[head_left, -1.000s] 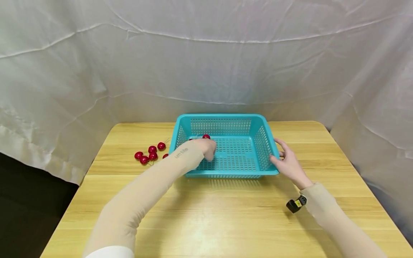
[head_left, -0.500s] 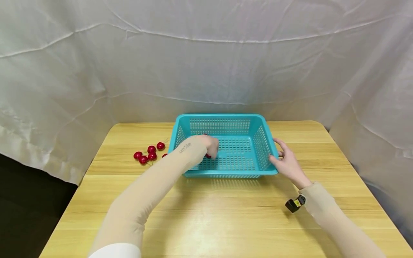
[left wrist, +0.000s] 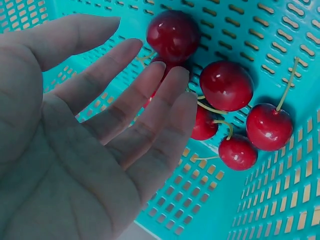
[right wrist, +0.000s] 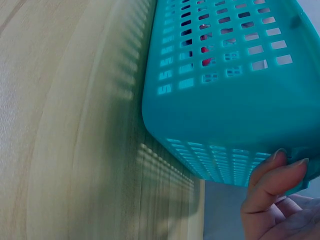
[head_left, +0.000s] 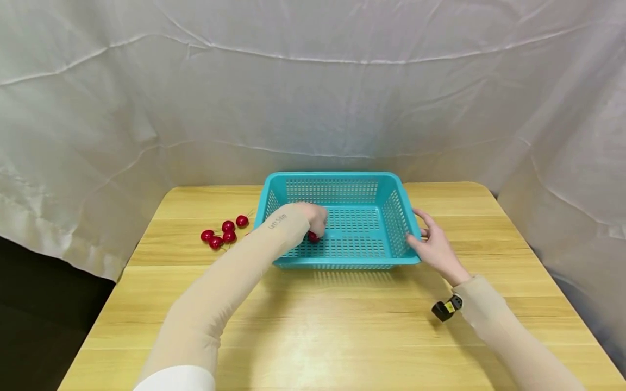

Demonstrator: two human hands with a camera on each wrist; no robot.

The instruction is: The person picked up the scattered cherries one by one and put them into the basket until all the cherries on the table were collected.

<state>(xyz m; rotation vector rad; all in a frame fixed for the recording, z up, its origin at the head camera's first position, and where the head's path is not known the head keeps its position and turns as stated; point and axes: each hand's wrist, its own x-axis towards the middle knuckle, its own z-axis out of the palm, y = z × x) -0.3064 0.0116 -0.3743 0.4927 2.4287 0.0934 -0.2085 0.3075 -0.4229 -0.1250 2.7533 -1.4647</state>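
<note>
Cherries handled in a basket with both hands. The basket (head_left: 342,175) is set upright at the far middle of the table (head_left: 342,326). Its right rim, toward the near corner, is gripped by the right hand (head_left: 432,244), with the thumb set apart from the fingers. The left hand (head_left: 313,217) is reached into the left part of the basket; in the left wrist view its fingers are spread and loosely extended, and nothing is seen to be held. Several cherries (left wrist: 227,86) are gathered at the fingertips, some partly hidden by them; whether any is touched cannot be told. More cherries (head_left: 229,237) are grouped on the table, to the left of the basket.

The step in hand is judged to be the handling of cherries on the basket floor. For this, fingertips are best kept low, so that round fruit is not sent rolling. Stems (left wrist: 286,87) should be kept clear of the fingers, lest neighbours be dragged along. The rim should be steadied lightly, without the basket being tilted.
</note>
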